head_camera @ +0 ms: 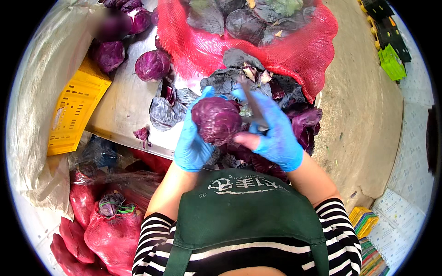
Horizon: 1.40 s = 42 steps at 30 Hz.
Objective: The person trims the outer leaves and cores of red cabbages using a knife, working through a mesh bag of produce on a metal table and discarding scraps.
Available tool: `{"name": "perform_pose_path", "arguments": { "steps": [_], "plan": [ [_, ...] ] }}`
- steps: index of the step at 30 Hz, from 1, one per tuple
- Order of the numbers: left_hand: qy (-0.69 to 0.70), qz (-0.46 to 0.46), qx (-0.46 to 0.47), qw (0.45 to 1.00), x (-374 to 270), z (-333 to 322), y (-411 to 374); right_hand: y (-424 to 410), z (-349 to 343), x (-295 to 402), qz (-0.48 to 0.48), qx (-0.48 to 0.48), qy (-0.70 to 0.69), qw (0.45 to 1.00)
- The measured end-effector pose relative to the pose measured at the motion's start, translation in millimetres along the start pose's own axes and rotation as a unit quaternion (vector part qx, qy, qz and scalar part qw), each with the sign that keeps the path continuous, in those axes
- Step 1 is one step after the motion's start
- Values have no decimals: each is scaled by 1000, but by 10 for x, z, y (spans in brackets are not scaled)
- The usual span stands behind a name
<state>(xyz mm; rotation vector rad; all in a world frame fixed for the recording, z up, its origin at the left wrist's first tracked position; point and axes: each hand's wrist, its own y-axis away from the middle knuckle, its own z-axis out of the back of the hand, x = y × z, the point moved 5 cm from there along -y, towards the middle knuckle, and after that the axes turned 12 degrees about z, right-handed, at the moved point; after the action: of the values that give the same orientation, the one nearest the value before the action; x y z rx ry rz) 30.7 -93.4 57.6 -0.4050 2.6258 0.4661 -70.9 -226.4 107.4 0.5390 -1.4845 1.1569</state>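
My left hand [194, 145], in a blue glove, cups a peeled red cabbage [217, 120] from its left side. On the cabbage's other side my right hand [276, 134], gloved in blue with the thumb bare, holds a knife [253, 103] whose blade is blurred. That thumb lies at the cabbage's lower right edge. Dark outer cabbage leaves [221, 82] are heaped beyond and beneath my hands. More loose leaves [164, 112] lie left of them on the metal table [117, 103]. Further up, a red mesh sack [286, 62] lies open around unpeeled cabbages [245, 26].
Purple cabbages [152, 65] sit at the table's upper left. A yellow crate [77, 107] stands by a whitish woven sheet [38, 103]. Filled red mesh sacks [114, 238] are at lower left. A beige surface [362, 114] extends rightward, with a green crate [392, 62] beyond.
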Motion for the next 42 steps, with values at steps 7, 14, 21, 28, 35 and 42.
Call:
{"name": "perform_pose_path", "arguments": {
  "steps": [7,14,21,28,35,42],
  "plan": [
    [-58,-2,-118,991,-27,187,-81,69,-177,-146,66,64,88,992],
    [-88,38,-68,993,-250,305,-307,310,-167,-317,-57,249,-56,965],
    [162,57,-140,975,-321,258,-607,-455,-116,-373,86,66,128,986],
    [50,-108,-199,973,-1452,654,-923,-128,-128,-620,-168,84,-19,982],
    [-327,-218,-347,852,-2127,969,-998,-81,13,-744,-207,28,34,977],
    [-858,-292,-337,254,-1987,1224,-1146,-41,-10,-818,-203,2,16,979]
  ]
}}
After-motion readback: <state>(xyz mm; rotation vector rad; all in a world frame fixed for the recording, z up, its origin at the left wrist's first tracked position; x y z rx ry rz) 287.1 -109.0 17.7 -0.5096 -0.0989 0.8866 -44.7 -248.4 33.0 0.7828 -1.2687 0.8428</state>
